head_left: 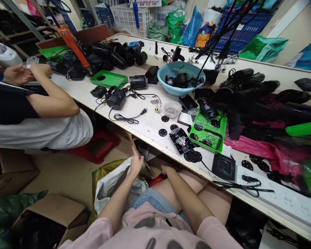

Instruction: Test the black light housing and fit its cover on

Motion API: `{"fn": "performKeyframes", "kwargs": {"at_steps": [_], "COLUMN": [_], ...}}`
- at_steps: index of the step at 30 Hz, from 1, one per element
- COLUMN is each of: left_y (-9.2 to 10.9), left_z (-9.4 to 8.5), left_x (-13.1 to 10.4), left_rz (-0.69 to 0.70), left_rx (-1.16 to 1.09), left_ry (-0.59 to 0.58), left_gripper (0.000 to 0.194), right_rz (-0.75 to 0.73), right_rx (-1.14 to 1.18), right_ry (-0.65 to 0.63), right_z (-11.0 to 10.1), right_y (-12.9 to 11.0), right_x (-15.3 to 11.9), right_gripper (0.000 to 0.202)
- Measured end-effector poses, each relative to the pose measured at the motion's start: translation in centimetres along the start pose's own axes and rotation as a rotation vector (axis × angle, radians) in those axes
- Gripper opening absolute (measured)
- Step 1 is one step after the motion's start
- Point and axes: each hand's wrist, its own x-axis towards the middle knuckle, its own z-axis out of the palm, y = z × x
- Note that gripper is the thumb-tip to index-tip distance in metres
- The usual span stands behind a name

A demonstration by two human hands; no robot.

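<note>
the left hand [136,163] reaches down below the edge of the bench [145,128] and its fingers are clamped on a flap of a brown cardboard box [142,154] that sits under the bench edge, just in front of the person's knees. the box is open at the top, its flap bent and creased, with a dark inside and something pale showing in it; what it holds cannot be told. the right hand [166,169] lies at the near rim of the same box, mostly hidden behind the forearm, so whether its fingers are apart or together cannot be told. a white plastic bag [111,186] slumps just beside the box on the left, touching the left wrist.

on the bench, a blue round basket [177,90] holds several black parts and cable ends. a small clear bowl [171,110] near it holds tiny silver screws. a green perforated tray [207,133] carries black discs and a black strip. a flat green tray [109,79] further back has a black oval piece on it. a black circuit module [181,140] with coloured wires lies just beside the perforated tray, black discs around it.

to the left, another person's hands [20,73] are raised at the bench end. on the floor an open cardboard carton [52,214] stands well apart.
</note>
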Motion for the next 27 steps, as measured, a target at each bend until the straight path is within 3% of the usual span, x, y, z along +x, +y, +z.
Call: {"fn": "performKeyframes", "kwargs": {"at_steps": [2,7,11,13,15,18,19,20,22,23,24,27], "left_y": [-0.1,0.1,-0.3,-0.6,-0.8,-0.7,-0.5,-0.3,0.5,0.9,1.4,2.7], "left_z": [-1.3,-6.7,-8.3,-8.2,-7.9,-7.0,-6.5,-6.0,-5.1,-4.6,-4.2,-3.0], "left_x": [0.6,0.9,-0.5,-1.0,-1.3,-1.2,-1.2,-1.3,-2.1,-2.8,-3.7,-6.8], "left_rz": [0.013,0.056,0.06,0.047,0.028,0.006,0.005,0.011,0.044,0.068,0.107,0.278], "left_rx": [0.057,0.156,0.147,0.111,0.068,0.02,0.014,0.011,0.009,0.008,0.004,-0.053], "left_ry": [-0.014,-0.126,-0.129,-0.101,-0.074,-0.046,-0.035,-0.015,0.051,0.099,0.154,0.256], "left_gripper": [0.085,0.086,0.088,0.087,0.084,0.081,0.08,0.08,0.079,0.079,0.078,0.067], "right_rz": [-0.012,-0.134,-0.295,-0.407,-0.531,-0.662,-0.684,-0.679,-0.57,-0.486,-0.396,-0.163], "right_rx": [-0.006,0.101,0.206,0.249,0.286,0.335,0.357,0.365,0.294,0.236,0.176,0.029], "right_ry": [-0.003,0.074,0.158,0.201,0.238,0.338,0.454,0.664,1.038,1.149,1.184,1.075], "right_z": [-0.5,-1.1,-0.8,-0.9,-1.6,-4.2,-5.4,-6.7,-9.2,-10.2,-10.9,-11.7], "right_y": [0.3,1.0,-0.2,-1.4,-2.6,-3.6,-3.7,-3.7,-3.4,-3.2,-2.9,-2.5], "right_x": [-0.6,-2.6,-5.7,-8.6,-12.6,-19.0,-20.7,-22.0,-23.2,-23.2,-22.9,-20.8], "right_gripper": [0.025,0.022,0.014,0.017,0.033,0.036,0.035,0.034,0.045,0.053,0.062,0.076]}}
